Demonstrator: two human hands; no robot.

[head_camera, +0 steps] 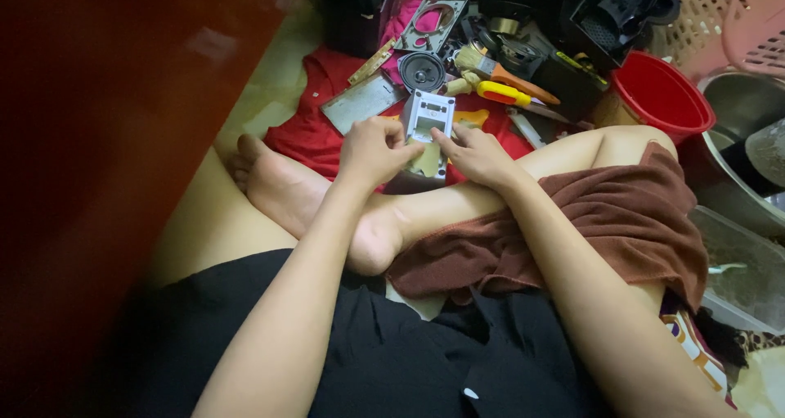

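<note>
A small white rectangular plastic device casing stands between both hands over my crossed legs. My left hand grips its left edge with curled fingers. My right hand presses fingertips on its lower right side. Below the casing a darker part is half hidden by my hands. Round black speaker lies just beyond the casing on a red cloth.
A yellow-handled tool, a brush with an orange handle, a grey metal plate and a metal frame lie on the floor ahead. Red bucket, metal bowls and pink basket stand at right. Dark red furniture fills the left.
</note>
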